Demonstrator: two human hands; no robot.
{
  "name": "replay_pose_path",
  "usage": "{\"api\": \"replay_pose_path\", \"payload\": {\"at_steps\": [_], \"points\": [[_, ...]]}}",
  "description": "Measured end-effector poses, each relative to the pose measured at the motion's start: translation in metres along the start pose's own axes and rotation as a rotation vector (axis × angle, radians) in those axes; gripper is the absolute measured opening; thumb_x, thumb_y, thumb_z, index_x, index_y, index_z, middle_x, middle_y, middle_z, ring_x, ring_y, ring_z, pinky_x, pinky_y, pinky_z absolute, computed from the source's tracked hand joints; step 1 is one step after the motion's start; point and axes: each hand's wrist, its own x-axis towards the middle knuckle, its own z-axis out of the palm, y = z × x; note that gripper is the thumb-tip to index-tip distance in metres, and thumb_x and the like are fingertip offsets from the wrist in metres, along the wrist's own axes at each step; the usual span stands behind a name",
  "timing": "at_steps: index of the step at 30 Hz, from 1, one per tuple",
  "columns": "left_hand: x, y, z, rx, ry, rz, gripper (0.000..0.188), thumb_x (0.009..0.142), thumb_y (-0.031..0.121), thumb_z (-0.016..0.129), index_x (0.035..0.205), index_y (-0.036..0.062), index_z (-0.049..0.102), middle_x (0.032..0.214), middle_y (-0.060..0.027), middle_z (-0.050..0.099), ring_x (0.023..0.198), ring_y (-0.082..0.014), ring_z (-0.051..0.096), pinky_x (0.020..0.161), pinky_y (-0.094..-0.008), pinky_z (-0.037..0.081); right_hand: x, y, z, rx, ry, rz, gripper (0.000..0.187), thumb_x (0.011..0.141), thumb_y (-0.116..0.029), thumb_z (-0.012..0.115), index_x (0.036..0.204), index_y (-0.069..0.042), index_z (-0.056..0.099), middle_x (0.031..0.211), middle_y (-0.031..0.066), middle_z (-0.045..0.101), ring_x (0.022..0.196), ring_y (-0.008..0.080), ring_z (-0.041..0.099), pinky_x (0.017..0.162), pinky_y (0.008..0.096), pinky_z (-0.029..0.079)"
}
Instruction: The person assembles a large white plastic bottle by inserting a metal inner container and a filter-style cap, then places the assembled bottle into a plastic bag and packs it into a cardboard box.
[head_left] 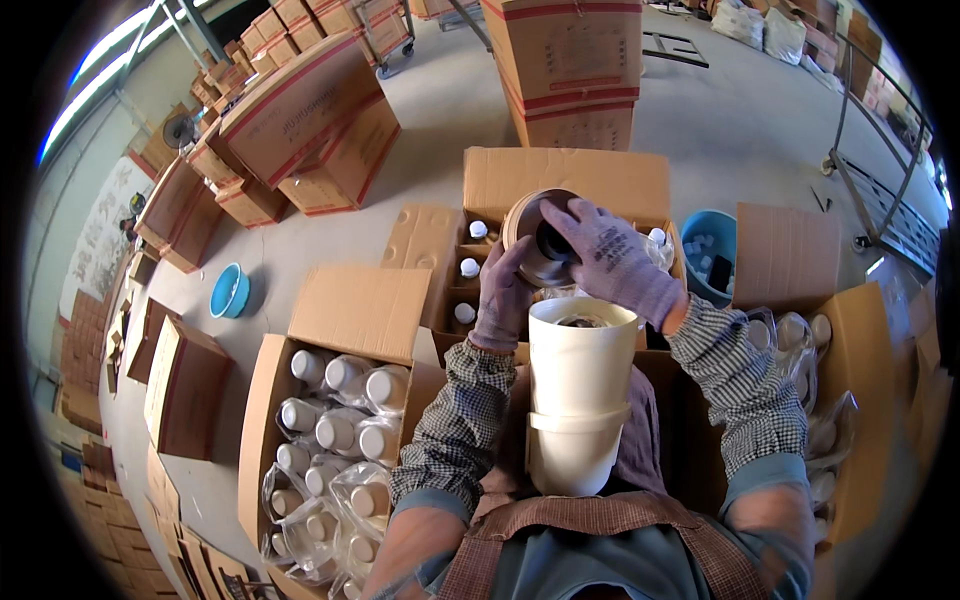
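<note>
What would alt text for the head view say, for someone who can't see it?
A gloved left hand and gloved right hand hold a round part near an open cream cylinder. Open boxes of white-capped containers stand around them, with stacked boxes beyond.

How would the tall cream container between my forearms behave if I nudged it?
The cream container looks stiff, as its rim appears to hold its round shape. Being taller than wide, it might tip; its round body could then roll.
</note>
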Motion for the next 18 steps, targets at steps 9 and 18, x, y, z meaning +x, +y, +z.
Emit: {"api": "replay_pose_path", "payload": {"at_steps": [9,18], "points": [[0.033,0.06,0.023,-0.459,0.176,-0.398,0.042,0.093,0.01,0.071,0.128,-0.0045,0.054,0.115,-0.0103,0.067,0.1,-0.0151,0.066,0.089,-0.0285,0.055,0.01,-0.002,-0.015,0.399,0.023,0.4,0.058,0.09,-0.048,0.07,0.12,0.0,0.063,0.088,0.0243,0.07,0.081,0.0441,0.069,0.075,0.0472,0.056],[0.035,0.073,0.027,-0.414,0.099,-0.331,0.044,0.094,0.013,0.07,0.131,-0.0048,0.052,0.118,-0.0118,0.066,0.104,-0.0167,0.065,0.093,-0.0294,0.053,0.005,0.04,0.031,-0.027,0.044,0.025,0.067,0.082,-0.024,0.076,0.139,-0.006,0.047,0.101,0.0224,0.063,0.087,0.0373,0.068,0.072,0.0432,0.056]]}}
